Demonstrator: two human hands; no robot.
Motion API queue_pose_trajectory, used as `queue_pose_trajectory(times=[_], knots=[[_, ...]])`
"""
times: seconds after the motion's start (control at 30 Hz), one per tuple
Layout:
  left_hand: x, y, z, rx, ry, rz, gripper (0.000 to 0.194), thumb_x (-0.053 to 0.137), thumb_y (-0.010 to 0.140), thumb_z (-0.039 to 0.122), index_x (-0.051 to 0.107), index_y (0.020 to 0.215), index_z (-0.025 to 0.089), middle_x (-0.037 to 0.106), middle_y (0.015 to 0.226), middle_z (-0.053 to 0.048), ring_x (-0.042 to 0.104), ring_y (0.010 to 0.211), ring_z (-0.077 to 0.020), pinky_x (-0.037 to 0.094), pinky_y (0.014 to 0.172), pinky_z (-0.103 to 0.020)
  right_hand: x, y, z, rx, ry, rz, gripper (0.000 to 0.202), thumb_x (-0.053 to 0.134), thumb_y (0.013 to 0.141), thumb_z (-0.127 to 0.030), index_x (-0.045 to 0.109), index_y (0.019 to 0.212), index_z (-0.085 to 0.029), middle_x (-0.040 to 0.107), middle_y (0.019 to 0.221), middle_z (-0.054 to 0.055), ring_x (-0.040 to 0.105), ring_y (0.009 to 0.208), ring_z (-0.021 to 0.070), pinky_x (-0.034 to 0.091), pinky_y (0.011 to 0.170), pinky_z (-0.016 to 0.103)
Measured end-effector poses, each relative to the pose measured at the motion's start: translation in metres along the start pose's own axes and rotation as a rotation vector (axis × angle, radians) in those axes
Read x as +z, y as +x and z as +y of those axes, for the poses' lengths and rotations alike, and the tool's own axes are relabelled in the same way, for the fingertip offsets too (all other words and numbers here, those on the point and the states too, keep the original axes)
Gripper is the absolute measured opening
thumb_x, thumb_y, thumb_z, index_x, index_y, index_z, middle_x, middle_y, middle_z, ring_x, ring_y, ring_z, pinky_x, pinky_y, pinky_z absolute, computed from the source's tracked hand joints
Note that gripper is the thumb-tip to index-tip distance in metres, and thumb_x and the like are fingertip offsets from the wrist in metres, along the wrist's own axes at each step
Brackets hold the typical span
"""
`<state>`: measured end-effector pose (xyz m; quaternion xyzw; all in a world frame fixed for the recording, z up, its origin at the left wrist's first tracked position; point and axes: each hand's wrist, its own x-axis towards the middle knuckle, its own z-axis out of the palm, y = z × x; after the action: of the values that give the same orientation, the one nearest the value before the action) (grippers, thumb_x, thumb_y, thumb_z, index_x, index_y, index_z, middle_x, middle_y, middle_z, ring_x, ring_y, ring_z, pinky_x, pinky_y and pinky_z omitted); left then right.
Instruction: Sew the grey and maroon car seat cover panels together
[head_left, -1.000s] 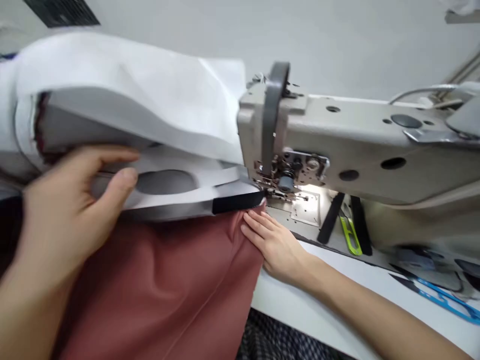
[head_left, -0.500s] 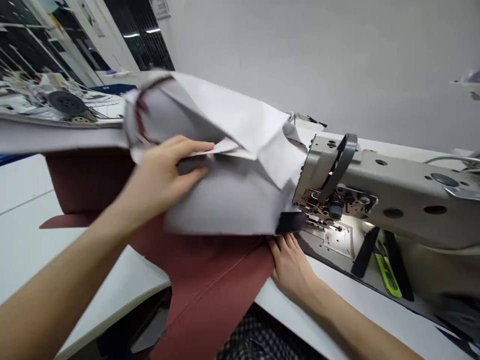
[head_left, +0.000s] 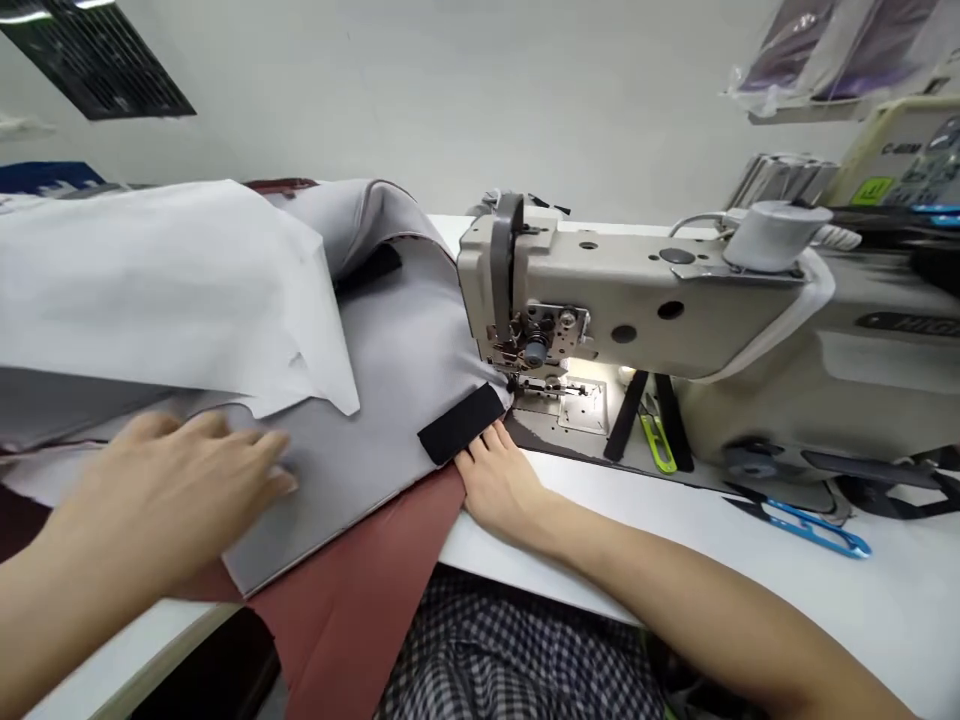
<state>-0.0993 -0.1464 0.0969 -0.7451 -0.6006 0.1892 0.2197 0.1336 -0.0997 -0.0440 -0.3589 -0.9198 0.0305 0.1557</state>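
While one sewing machine (head_left: 637, 310) stands at centre right on the white table (head_left: 862, 620), one workpiece extends left from its needle area. The workpiece shows three visible layers: one red fabric (head_left: 360, 590) on the near side, one grey panel (head_left: 405, 330) above it, and one white flap (head_left: 187, 280) at far left. One black patch (head_left: 463, 424) lies on the panel at its right corner, just beside the needle area.

Two hands are in view. The right hand (head_left: 501, 485) rests at the near edge of the black patch, four fingers extended and fingertips touching it; its thumb is hidden, so whether it pinches the layers cannot be determined. The left hand (head_left: 176, 490) is blurred over the left part of the grey panel, fingers bent; its grip cannot be determined.

Two dark strips, one left (head_left: 626, 415) and one right (head_left: 673, 425), lie on the machine bed, with one pair of green snips (head_left: 657, 440) between them. One pair of blue snips (head_left: 817, 530) lies on the table farther right. One white roll (head_left: 776, 235) sits on top of the machine arm.
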Motion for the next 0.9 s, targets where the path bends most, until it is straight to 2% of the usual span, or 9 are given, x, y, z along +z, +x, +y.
queue_pose_trajectory(times=[0.03, 0.07, 0.13, 0.2, 0.27, 0.37, 0.5, 0.67, 0.9], knots=[[-0.024, 0.011, 0.018, 0.081, 0.018, 0.077, 0.026, 0.046, 0.089, 0.036, 0.068, 0.087, 0.022, 0.070, 0.088, -0.009, 0.065, 0.083, -0.0334, 0.050, 0.070, -0.046, 0.001, 0.000, -0.001, 0.001, -0.004, 0.008, 0.041, 0.048, 0.092, -0.020, 0.060, 0.128, -0.004, 0.053, 0.137, 0.022, 0.042, 0.134, 0.0370, 0.028, 0.117, 0.056], [-0.043, 0.025, 0.039, 0.213, -0.096, 0.103, 0.025, 0.047, 0.091, 0.040, 0.067, 0.097, 0.025, 0.068, 0.103, -0.007, 0.065, 0.092, -0.0290, 0.051, 0.071, -0.040, 0.003, 0.000, -0.001, 0.003, -0.003, 0.018, 0.040, 0.047, 0.093, -0.019, 0.060, 0.128, -0.004, 0.054, 0.137, 0.022, 0.044, 0.132, 0.0366, 0.029, 0.116, 0.057], [-0.061, 0.061, 0.085, 0.366, -0.286, 0.051, 0.032, 0.047, 0.094, 0.046, 0.065, 0.104, 0.021, 0.066, 0.104, -0.008, 0.065, 0.091, -0.0249, 0.050, 0.061, -0.033, 0.007, 0.000, -0.001, 0.015, 0.006, 0.029, 0.040, 0.044, 0.094, -0.017, 0.059, 0.128, -0.004, 0.055, 0.135, 0.023, 0.049, 0.127, 0.0345, 0.033, 0.113, 0.056], [-0.054, 0.097, 0.122, 0.401, -0.250, 0.005, 0.028, 0.050, 0.092, 0.031, 0.063, 0.108, 0.012, 0.062, 0.111, -0.015, 0.065, 0.092, -0.0272, 0.048, 0.059, -0.033, 0.010, 0.000, -0.001, 0.010, 0.022, 0.026, 0.040, 0.042, 0.094, -0.014, 0.058, 0.129, -0.006, 0.058, 0.132, 0.021, 0.053, 0.123, 0.0318, 0.036, 0.111, 0.053], [-0.039, 0.125, 0.141, 0.397, -0.217, -0.027, 0.024, 0.046, 0.089, 0.016, 0.063, 0.103, 0.007, 0.062, 0.108, -0.019, 0.067, 0.084, -0.0278, 0.046, 0.057, -0.033, 0.009, 0.000, 0.001, -0.018, 0.023, 0.025, 0.038, 0.042, 0.094, -0.013, 0.060, 0.127, -0.009, 0.062, 0.127, 0.019, 0.055, 0.120, 0.0310, 0.038, 0.109, 0.052], [-0.027, 0.143, 0.138, 0.430, -0.208, -0.065, 0.020, 0.047, 0.084, 0.011, 0.064, 0.093, 0.008, 0.065, 0.096, -0.016, 0.068, 0.074, -0.0272, 0.042, 0.054, -0.032, 0.001, 0.001, 0.006, -0.095, 0.011, 0.026, 0.031, 0.044, 0.094, -0.016, 0.066, 0.115, -0.012, 0.067, 0.115, 0.017, 0.058, 0.113, 0.0309, 0.039, 0.106, 0.051], [-0.030, 0.143, 0.119, 0.498, -0.208, -0.120, 0.023, 0.046, 0.080, 0.007, 0.064, 0.091, 0.015, 0.067, 0.093, -0.010, 0.067, 0.072, -0.0246, 0.033, 0.050, -0.030, -0.013, 0.000, 0.007, -0.198, 0.046, -0.033, 0.022, 0.048, 0.092, -0.016, 0.068, 0.098, -0.008, 0.070, 0.092, 0.015, 0.064, 0.090, 0.0264, 0.047, 0.093, 0.042], [-0.024, 0.144, 0.115, 0.518, -0.214, -0.093, 0.030, 0.044, 0.075, 0.006, 0.064, 0.092, 0.021, 0.069, 0.093, -0.005, 0.066, 0.077, -0.0250, 0.029, 0.051, -0.030, -0.018, -0.004, 0.001, -0.193, -0.007, -0.019, 0.022, 0.049, 0.090, -0.014, 0.069, 0.092, -0.005, 0.070, 0.095, 0.022, 0.065, 0.091, 0.0308, 0.048, 0.086, 0.044], [-0.022, 0.142, 0.120, 0.499, -0.216, -0.141, 0.027, 0.045, 0.072, 0.006, 0.063, 0.086, 0.019, 0.068, 0.086, -0.004, 0.065, 0.070, -0.0239, 0.029, 0.050, -0.029, -0.019, -0.003, -0.004, -0.147, -0.018, -0.076, 0.024, 0.049, 0.091, -0.013, 0.070, 0.096, -0.003, 0.070, 0.092, 0.023, 0.067, 0.090, 0.0308, 0.050, 0.085, 0.047]])
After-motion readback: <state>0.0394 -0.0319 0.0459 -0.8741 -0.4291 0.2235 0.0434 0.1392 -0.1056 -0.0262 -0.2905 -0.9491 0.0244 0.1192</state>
